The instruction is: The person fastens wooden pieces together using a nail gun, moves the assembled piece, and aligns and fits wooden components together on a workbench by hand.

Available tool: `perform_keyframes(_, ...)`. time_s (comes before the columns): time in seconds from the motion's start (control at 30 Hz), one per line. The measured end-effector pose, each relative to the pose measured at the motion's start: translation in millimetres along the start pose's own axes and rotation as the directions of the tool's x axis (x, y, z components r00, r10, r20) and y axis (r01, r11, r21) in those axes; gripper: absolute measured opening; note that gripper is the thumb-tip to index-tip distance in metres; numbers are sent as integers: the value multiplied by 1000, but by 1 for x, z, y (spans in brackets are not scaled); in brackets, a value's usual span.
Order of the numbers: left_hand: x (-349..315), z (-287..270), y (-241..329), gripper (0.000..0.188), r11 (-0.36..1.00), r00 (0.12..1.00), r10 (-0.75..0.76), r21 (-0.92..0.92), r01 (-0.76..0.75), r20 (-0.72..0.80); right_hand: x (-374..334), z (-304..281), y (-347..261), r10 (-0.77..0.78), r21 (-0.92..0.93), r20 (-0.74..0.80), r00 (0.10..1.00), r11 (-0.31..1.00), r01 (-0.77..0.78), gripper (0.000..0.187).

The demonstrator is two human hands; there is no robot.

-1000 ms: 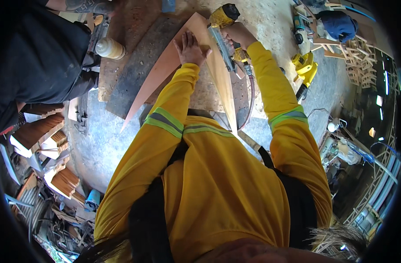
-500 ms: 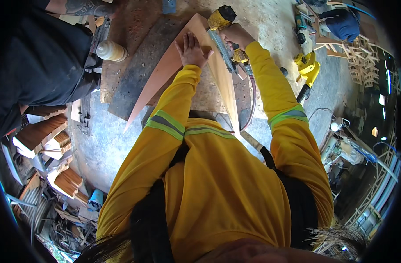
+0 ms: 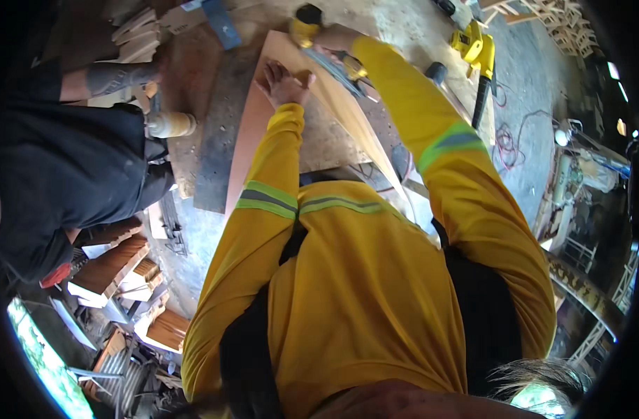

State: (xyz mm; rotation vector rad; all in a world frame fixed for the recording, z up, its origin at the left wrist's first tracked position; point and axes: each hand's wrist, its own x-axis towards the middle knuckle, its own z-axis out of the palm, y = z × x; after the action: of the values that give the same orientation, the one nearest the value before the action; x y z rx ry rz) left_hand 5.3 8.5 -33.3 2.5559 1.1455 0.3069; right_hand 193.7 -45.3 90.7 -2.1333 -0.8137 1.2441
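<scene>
My left hand [image 3: 286, 87] rests with spread fingers on two wooden pieces that meet at a point at the far end. One is a reddish tapered panel [image 3: 249, 115]. The other is a paler long board [image 3: 347, 112] running back toward my body. My right hand [image 3: 335, 38] is closed round the handle of a yellow and black nail gun [image 3: 305, 31]. Its long grey magazine lies along the outer side of the pale board, close to the far tip. Motion blurs the tool, and the right fingers are partly hidden.
Under the wood is a worn worktable [image 3: 326, 150]. A yellow blower [image 3: 478, 52] sits at the right. On the left, a person in dark clothes [image 3: 75, 153] stands beside a plastic bottle [image 3: 171, 124]. Stacked wooden pieces [image 3: 117, 269] lie at the lower left.
The view has turned, shifting the table and wood leftward. My left hand stays on the wood. The nail gun remains in my right hand near the far tip, now blurred.
</scene>
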Motion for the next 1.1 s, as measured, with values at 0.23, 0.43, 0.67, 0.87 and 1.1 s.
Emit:
perform_keyframes(0.23, -56, -67, -67, 108, 980, 981, 195, -36, -194, 1, -33, -62, 68, 113, -36, -423, 899, 989, -141, 25)
perform_keyframes(0.43, -153, -89, -153, 119, 981, 970, 75, 157, -114, 232, 0, -38, 145, -102, -180, -730, 676, 982, -47, 64)
perform_keyframes(0.67, -160, -93, -179, 103, 990, 980, 112, 61, -124, 167, -186, 166, 185, -163, -322, -608, 777, 945, -53, 94)
perform_keyframes(0.87, -156, -95, -185, 92, 980, 972, 182, 58, -192, 151, -197, 200, 220, -160, -332, -718, 677, 934, -131, 86)
perform_keyframes(1.1, -136, -178, -146, 67, 991, 916, -78, -71, 115, 392, -252, 161, 156, -147, -298, -567, 811, 954, -36, 75)
